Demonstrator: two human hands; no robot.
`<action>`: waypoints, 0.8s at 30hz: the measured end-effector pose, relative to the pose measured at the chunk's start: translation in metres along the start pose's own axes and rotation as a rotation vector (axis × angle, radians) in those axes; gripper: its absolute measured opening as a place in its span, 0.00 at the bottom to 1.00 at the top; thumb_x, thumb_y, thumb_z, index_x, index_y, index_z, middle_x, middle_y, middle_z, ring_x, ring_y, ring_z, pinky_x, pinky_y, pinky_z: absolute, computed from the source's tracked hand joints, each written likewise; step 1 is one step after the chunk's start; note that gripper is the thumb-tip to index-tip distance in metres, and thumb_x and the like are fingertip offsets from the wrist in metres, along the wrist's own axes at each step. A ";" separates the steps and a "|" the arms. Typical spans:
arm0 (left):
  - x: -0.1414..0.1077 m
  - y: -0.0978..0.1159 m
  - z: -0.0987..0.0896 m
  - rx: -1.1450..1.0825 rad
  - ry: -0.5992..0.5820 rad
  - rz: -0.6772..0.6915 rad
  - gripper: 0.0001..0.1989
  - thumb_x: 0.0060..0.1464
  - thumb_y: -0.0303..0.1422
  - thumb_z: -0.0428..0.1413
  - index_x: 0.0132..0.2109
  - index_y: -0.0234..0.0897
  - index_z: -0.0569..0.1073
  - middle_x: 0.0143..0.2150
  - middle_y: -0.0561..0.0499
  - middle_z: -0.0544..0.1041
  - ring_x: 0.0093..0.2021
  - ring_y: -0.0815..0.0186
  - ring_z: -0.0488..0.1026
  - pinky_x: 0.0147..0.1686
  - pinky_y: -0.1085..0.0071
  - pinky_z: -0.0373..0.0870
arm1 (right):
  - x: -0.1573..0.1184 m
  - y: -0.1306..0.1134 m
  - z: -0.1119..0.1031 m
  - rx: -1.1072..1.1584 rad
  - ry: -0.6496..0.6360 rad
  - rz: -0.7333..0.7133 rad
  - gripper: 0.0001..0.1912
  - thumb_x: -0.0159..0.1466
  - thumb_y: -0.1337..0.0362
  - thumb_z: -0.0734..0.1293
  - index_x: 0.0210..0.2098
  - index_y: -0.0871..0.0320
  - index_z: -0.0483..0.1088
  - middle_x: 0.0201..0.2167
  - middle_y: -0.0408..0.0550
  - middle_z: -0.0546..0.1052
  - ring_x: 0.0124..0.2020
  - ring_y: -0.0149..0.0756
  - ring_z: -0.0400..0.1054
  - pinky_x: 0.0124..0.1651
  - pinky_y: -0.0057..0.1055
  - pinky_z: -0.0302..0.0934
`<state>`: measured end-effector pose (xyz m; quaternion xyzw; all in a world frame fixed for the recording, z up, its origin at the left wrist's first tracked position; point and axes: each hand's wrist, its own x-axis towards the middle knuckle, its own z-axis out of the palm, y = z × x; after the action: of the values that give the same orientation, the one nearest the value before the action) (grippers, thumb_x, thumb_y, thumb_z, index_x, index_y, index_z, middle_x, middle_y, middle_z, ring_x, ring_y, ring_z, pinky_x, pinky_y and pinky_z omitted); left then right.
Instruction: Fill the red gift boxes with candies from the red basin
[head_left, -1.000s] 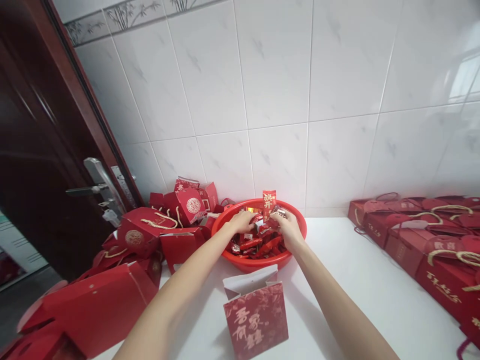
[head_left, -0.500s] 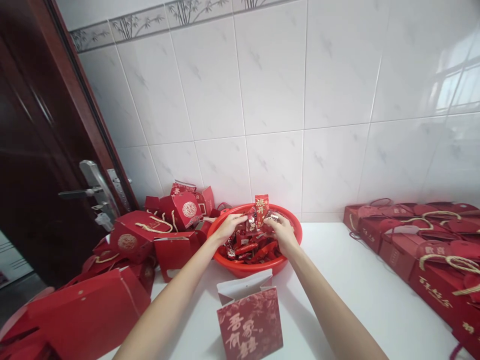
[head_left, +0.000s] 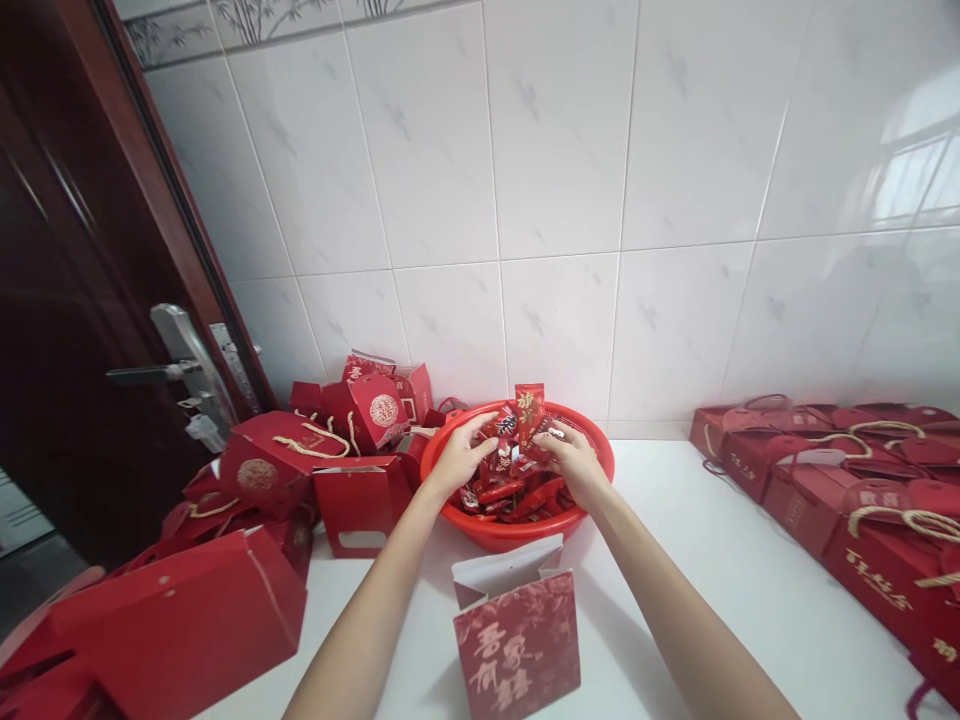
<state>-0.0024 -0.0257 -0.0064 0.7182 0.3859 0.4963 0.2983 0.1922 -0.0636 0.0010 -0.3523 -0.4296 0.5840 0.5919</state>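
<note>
A red plastic basket (head_left: 501, 536) on the white table is filled with small red wrapped packets (head_left: 517, 500), seemingly sweets. My left hand (head_left: 459, 462) reaches into its left side, thumb and fingers apart, their tips touching packets. At the right side, my right hand (head_left: 579, 466) has its fingers closed round a dark red packet (head_left: 549, 430) with pale lettering. Between the hands, a red packet with gold characters (head_left: 529, 408) stands upright, rising above the basket's back rim. In front of the basket stands an open-topped red paper box (head_left: 519, 640) with pale characters.
Red gift boxes with rope handles (head_left: 292, 450) are piled on the left. A larger red box (head_left: 187, 620) lies nearer to me. Rows of closed red boxes (head_left: 817, 500) line the table's right side. Behind is a tiled wall (head_left: 555, 330); a dark door (head_left: 90, 300) stands at left.
My left thumb and fingers have spread apart among the packets, while my right hand stays at the basket's right side. The view has tipped slightly, shifting the basket and front box rightward.
</note>
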 end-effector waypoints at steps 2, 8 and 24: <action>-0.001 0.000 0.001 -0.003 0.021 0.018 0.26 0.52 0.35 0.59 0.58 0.36 0.73 0.61 0.43 0.73 0.61 0.54 0.70 0.61 0.56 0.66 | -0.001 -0.001 0.000 -0.027 -0.035 -0.010 0.14 0.49 0.64 0.72 0.37 0.55 0.76 0.35 0.47 0.80 0.34 0.40 0.75 0.33 0.35 0.72; -0.003 0.010 0.002 0.050 0.001 0.027 0.25 0.49 0.29 0.60 0.56 0.40 0.75 0.58 0.48 0.77 0.58 0.57 0.72 0.59 0.60 0.68 | -0.002 -0.002 -0.001 -0.063 -0.067 -0.016 0.17 0.48 0.61 0.74 0.39 0.55 0.75 0.36 0.47 0.81 0.36 0.41 0.75 0.36 0.35 0.71; -0.008 0.030 0.005 -0.022 -0.232 -0.157 0.31 0.47 0.27 0.51 0.60 0.37 0.73 0.48 0.50 0.81 0.45 0.60 0.76 0.49 0.67 0.73 | -0.005 -0.001 -0.002 -0.071 -0.078 -0.008 0.27 0.46 0.59 0.78 0.45 0.55 0.74 0.32 0.45 0.81 0.27 0.38 0.75 0.29 0.31 0.68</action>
<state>0.0087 -0.0484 0.0118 0.7351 0.3984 0.3892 0.3866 0.1945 -0.0688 0.0004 -0.3482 -0.4742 0.5792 0.5643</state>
